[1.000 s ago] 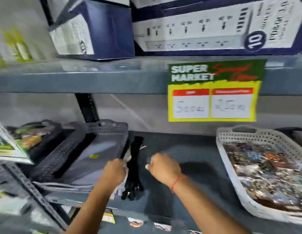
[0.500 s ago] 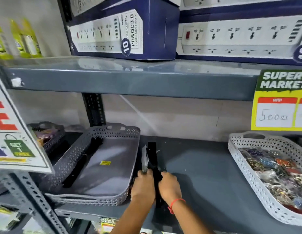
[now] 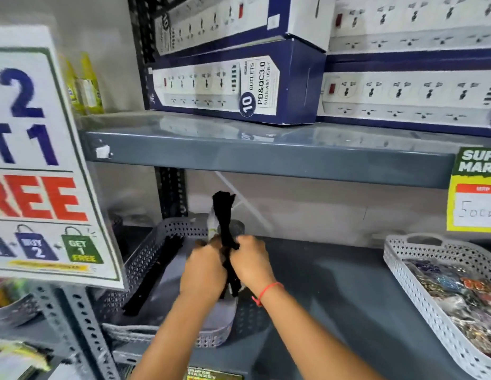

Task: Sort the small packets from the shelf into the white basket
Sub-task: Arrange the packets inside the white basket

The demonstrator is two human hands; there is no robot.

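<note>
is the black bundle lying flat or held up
Held up: both hands grip the black bundle near its lower part, its top standing upright above the grey basket.

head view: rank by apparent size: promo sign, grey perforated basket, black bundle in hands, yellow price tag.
1. White promo sign, inflated by nearness
2. Grey perforated basket, partly hidden
3. Yellow price tag, cropped, and black bundle: too close to rank

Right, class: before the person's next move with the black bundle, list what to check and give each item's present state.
1. Both hands on the black bundle: ok, left hand and right hand grip its lower part.
2. Bundle clear of the grey basket: ok, held upright above it.
3. White basket within view: ok, at the right.
4. Room in the white basket: cannot tell, packets cover what shows.
5. Shelf between the baskets free: ok.
</note>
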